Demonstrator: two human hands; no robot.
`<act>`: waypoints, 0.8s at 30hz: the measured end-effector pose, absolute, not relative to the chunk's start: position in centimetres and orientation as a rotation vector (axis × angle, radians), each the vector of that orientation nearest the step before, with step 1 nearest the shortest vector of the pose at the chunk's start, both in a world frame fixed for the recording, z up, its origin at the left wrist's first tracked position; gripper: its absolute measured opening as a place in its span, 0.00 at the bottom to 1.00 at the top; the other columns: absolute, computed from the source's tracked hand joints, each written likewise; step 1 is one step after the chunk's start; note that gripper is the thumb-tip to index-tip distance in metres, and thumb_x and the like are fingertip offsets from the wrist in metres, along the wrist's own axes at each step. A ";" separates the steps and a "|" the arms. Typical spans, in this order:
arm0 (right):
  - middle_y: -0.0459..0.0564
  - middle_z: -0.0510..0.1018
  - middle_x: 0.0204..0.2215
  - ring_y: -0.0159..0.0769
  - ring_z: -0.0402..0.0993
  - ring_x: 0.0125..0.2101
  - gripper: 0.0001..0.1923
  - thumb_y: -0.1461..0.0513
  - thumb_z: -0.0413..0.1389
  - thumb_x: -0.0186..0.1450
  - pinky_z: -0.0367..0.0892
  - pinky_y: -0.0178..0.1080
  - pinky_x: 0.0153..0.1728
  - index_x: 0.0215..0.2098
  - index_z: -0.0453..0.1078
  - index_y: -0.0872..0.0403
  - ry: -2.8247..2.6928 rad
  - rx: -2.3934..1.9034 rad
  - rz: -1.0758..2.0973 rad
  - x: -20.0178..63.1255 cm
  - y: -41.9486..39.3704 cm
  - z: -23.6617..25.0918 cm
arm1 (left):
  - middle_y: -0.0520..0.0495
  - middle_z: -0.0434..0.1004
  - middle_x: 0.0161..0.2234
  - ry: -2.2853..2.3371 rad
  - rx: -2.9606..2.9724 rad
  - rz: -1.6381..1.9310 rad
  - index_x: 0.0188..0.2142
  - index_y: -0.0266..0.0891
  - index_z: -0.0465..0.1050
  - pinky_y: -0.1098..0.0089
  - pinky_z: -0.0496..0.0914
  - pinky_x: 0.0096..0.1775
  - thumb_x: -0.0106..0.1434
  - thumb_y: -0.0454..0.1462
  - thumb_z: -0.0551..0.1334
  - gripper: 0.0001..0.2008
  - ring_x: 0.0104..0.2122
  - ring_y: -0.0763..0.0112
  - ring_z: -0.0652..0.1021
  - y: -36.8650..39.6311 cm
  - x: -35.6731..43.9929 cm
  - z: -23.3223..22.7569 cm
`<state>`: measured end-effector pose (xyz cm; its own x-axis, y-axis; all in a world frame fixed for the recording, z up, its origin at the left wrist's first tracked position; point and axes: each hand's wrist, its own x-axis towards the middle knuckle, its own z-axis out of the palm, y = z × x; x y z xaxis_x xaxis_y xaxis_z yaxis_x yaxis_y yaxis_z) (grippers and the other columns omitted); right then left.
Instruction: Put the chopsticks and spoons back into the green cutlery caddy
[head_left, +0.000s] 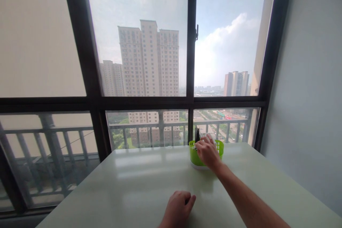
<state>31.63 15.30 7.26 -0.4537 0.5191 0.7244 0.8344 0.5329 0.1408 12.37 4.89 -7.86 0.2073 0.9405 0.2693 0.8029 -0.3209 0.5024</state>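
A bright green basket (192,156) with a slotted rim and a pale base stands at the table's far side, before the window. My right hand (207,150) reaches over its front, fingers curled in at the opening; what they grip, if anything, is hidden. Thin black sticks (197,134) stand upright in the basket, just left of my fingers. Behind the fingertips shows something whitish, too covered to name. Nearer to me, my left hand (178,206) rests on the table as a loose fist, apart from the basket, and nothing shows in it.
The glossy pale table (139,181) runs up to a large window with dark frames (144,102). A plain wall (307,89) rises on the right. Outside are a balcony railing (149,126) and tall buildings (149,57).
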 end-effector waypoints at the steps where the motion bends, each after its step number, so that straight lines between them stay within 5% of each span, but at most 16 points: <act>1: 0.50 0.82 0.36 0.50 0.69 0.51 0.13 0.61 0.59 0.66 0.47 0.58 0.66 0.48 0.77 0.46 -2.146 -1.087 -0.634 31.7 15.2 7.0 | 0.53 0.65 0.21 1.653 2.233 0.784 0.21 0.40 0.64 0.68 0.54 0.35 0.70 0.47 0.53 0.23 0.27 0.71 0.63 4.8 12.4 -7.8; 7: 0.53 0.83 0.46 0.54 0.66 0.59 0.19 0.60 0.60 0.64 0.45 0.61 0.67 0.54 0.76 0.46 -2.124 -1.085 -0.546 32.0 14.7 5.9 | 0.52 0.66 0.22 1.655 2.233 0.780 0.21 0.40 0.65 0.68 0.54 0.35 0.70 0.47 0.54 0.23 0.27 0.70 0.64 4.7 12.4 -7.5; 11: 0.57 0.80 0.50 0.52 0.67 0.58 0.18 0.58 0.58 0.66 0.54 0.57 0.64 0.54 0.76 0.51 -1.903 -1.126 -0.400 33.6 13.5 5.9 | 0.53 0.66 0.22 1.660 2.213 0.795 0.21 0.41 0.64 0.68 0.56 0.36 0.70 0.47 0.54 0.22 0.28 0.70 0.65 4.7 12.2 -7.7; 15: 0.56 0.80 0.42 0.46 0.74 0.45 0.15 0.55 0.51 0.72 0.69 0.47 0.49 0.45 0.77 0.54 -1.530 -1.150 -0.147 36.4 12.2 4.4 | 0.54 0.63 0.22 1.646 2.204 0.794 0.21 0.41 0.63 0.68 0.56 0.36 0.70 0.47 0.54 0.22 0.28 0.70 0.64 4.8 12.2 -7.8; 18: 0.54 0.78 0.37 0.41 0.73 0.33 0.17 0.52 0.50 0.72 0.71 0.43 0.37 0.46 0.74 0.55 -1.475 -1.234 0.034 37.3 11.9 2.5 | 0.54 0.62 0.22 1.633 2.201 0.803 0.21 0.41 0.63 0.68 0.56 0.36 0.69 0.47 0.54 0.22 0.28 0.70 0.64 4.9 12.2 -7.8; 24: 0.62 0.70 0.54 0.53 0.68 0.52 0.35 0.46 0.54 0.70 0.65 0.53 0.54 0.69 0.57 0.52 -1.545 -1.438 -0.286 33.9 13.7 3.5 | 0.55 0.58 0.21 1.605 2.198 0.832 0.20 0.41 0.59 0.69 0.55 0.35 0.69 0.48 0.53 0.23 0.27 0.71 0.62 5.1 11.9 -7.5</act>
<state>33.94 13.66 3.46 0.1670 0.6354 0.7539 0.8633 0.2752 -0.4231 11.92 5.10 -7.54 0.2104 0.9374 0.2776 0.7673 -0.3343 0.5473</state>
